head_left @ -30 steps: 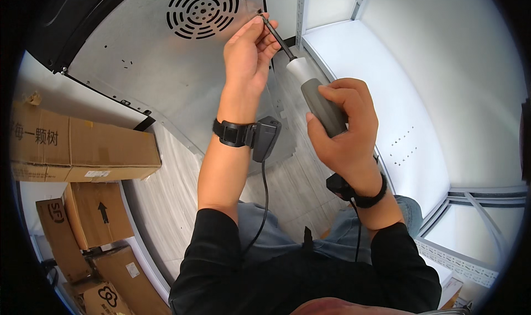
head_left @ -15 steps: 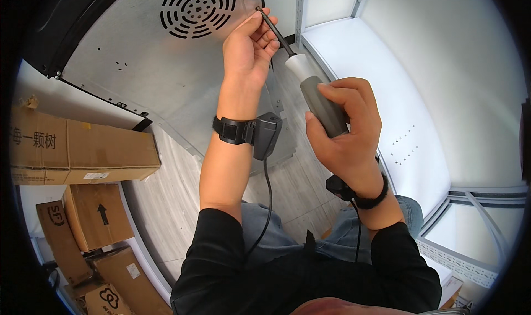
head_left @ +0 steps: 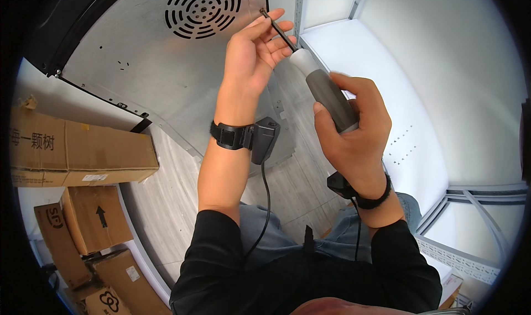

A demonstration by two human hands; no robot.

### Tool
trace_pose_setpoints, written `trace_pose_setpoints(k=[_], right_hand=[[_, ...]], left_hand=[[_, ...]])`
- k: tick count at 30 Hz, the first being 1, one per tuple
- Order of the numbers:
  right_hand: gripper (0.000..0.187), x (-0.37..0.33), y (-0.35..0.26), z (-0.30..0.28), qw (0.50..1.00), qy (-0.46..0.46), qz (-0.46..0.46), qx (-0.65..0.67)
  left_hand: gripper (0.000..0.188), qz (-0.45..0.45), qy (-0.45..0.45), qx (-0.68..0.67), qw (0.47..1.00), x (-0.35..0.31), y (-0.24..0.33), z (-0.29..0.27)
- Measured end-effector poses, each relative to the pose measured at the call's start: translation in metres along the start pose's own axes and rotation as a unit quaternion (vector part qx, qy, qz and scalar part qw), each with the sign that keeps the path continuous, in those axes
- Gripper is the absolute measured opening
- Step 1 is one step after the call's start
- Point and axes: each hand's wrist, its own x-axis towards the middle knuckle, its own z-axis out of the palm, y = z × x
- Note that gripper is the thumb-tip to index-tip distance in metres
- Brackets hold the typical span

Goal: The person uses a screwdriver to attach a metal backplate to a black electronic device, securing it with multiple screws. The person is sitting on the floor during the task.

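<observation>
My right hand [head_left: 359,130] grips a cordless screwdriver [head_left: 332,99] with a dark grey handle and a pale grey collar. Its long dark shaft [head_left: 281,34] points up and left, toward the right edge of a grey sheet-metal panel [head_left: 160,72]. At the shaft my left hand [head_left: 254,52] is open, palm up, with the fingers spread behind the shaft and the thumb close to it. Whether the thumb touches the shaft I cannot tell. A small tip shows at the shaft's end, too small to make out as a bit or a screw.
Round vent slots [head_left: 203,10] pierce the panel's upper part. Cardboard boxes [head_left: 99,218] are stacked at the left. A white shelf [head_left: 381,94] on a metal frame runs along the right. Black wrist straps with devices [head_left: 264,141] and cables hang at both my wrists.
My left fingers have spread from a closer curl around the shaft's tip. The screwdriver and my right hand have shifted slightly right, and its tip sits slightly lower.
</observation>
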Motion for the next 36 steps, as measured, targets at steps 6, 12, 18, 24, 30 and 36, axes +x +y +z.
trace_pose_setpoints(k=[6, 12, 18, 24, 30, 36], right_hand=[[0.043, -0.001, 0.002, 0.001, 0.996, 0.008, -0.082, -0.024], [0.047, -0.012, 0.008, 0.008, 0.987, 0.027, -0.159, -0.01], [0.045, -0.011, 0.007, 0.007, 0.985, 0.029, -0.147, -0.082], [0.052, -0.013, 0.009, 0.004, 0.998, -0.007, -0.054, -0.007], [0.063, -0.015, 0.016, 0.012, 0.983, 0.044, -0.176, 0.006], [0.056, -0.012, 0.013, 0.007, 0.982, 0.005, -0.169, -0.081]], left_hand=[[0.023, 0.011, 0.019, -0.012, 1.0, 0.002, -0.005, -0.005], [0.019, 0.008, 0.019, -0.029, 0.999, 0.004, -0.005, -0.005], [0.022, -0.009, -0.051, -0.026, 0.998, 0.004, -0.001, -0.012], [0.023, 0.015, -0.067, -0.015, 0.998, 0.005, -0.006, -0.013], [0.016, 0.028, -0.036, -0.061, 0.997, 0.011, -0.017, -0.012], [0.016, 0.024, -0.011, -0.056, 0.998, 0.008, -0.015, -0.009]])
